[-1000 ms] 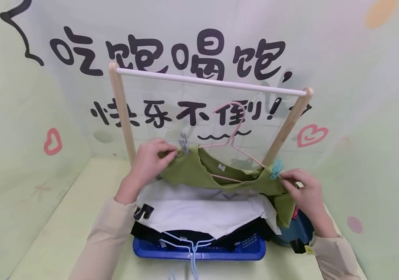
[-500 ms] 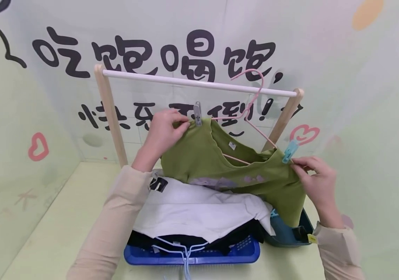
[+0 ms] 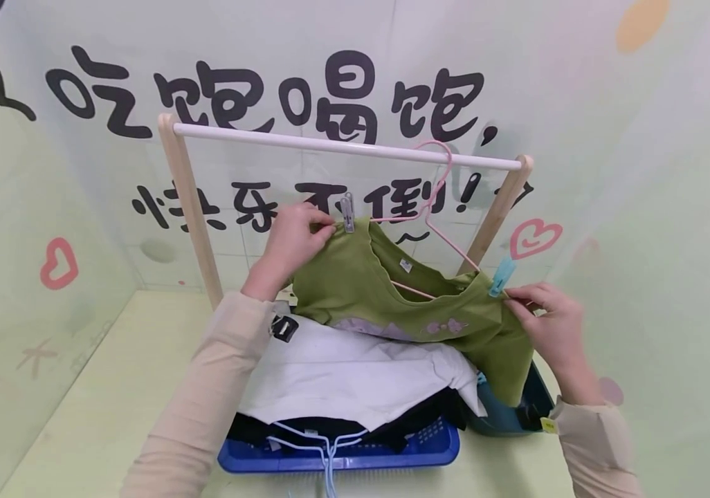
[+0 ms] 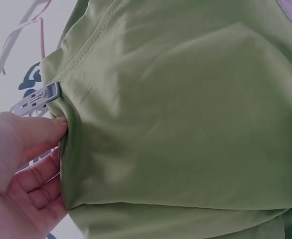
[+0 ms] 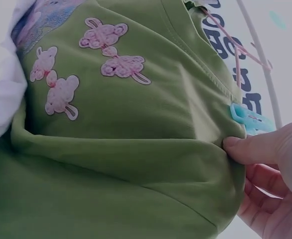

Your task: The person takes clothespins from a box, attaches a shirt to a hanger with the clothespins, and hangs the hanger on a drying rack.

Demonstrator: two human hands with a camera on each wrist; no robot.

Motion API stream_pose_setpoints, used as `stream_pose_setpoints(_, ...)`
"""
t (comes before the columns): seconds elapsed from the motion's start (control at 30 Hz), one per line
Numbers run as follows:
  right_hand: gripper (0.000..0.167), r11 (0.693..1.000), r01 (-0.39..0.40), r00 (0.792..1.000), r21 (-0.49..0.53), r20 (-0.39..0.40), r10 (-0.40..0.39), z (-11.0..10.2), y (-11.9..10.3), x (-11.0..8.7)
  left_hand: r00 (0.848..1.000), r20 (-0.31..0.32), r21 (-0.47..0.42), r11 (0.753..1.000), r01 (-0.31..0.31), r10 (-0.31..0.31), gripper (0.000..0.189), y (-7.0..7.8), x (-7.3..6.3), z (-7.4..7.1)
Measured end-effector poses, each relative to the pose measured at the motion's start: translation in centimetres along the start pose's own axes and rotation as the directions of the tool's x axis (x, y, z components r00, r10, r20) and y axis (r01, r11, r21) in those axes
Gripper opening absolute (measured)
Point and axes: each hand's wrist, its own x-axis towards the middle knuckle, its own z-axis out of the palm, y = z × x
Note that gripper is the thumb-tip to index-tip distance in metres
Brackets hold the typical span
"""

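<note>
A green T-shirt with pink appliqués hangs on a pink hanger, tilted lower on the right. My left hand pinches its left shoulder beside a grey clothespin; the left wrist view shows thumb and fingers on the cloth by that clothespin. My right hand pinches the other shoulder next to a turquoise clothespin, also clear in the right wrist view as a clothespin. The hanger's hook is level with the white rail; whether it touches the rail, I cannot tell.
Wooden posts hold up the rail. In front, a blue basket bears a white garment, black cloth and light blue hangers. A dark teal bin stands at the right, partly under the shirt. A printed backdrop rises behind.
Both hands have raised the shirt and hanger from below the rail. The hook rose above the rail half a second ago, and since then has come down slightly and left.
</note>
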Motion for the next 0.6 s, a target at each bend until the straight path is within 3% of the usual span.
stream_pose_setpoints(0.2, 0.02, 1.0, -0.006, 1.0, 0.02, 0.008, 0.006, 0.7, 0.2, -0.5, 0.998, 0.042, 0.01, 0.999, 0.041, -0.041, 0.016, -0.9, 0.7, 0.8)
stream_pose_setpoints(0.4, 0.022, 0.998, -0.005, 1.0, 0.056, -0.017, 0.005, 1.3, 0.3, -0.7, 0.993, 0.041, -0.081, 0.99, 0.113, -0.109, 0.017, -2.1, 1.2, 1.9)
stream_pose_setpoints(0.5, 0.025, 0.993, -0.004, 1.0, 0.116, -0.024, 0.007, 1.5, -0.2, -0.5, 0.991, 0.038, -0.121, 0.984, 0.132, -0.129, 0.019, -2.7, 1.1, 1.9)
stream_pose_setpoints(0.6, 0.023, 0.975, -0.06, 0.998, 0.215, -0.018, 0.065, 1.2, -1.3, -0.1, 0.993, 0.04, -0.103, 0.988, 0.115, -0.111, 0.022, -3.3, 1.1, 1.8)
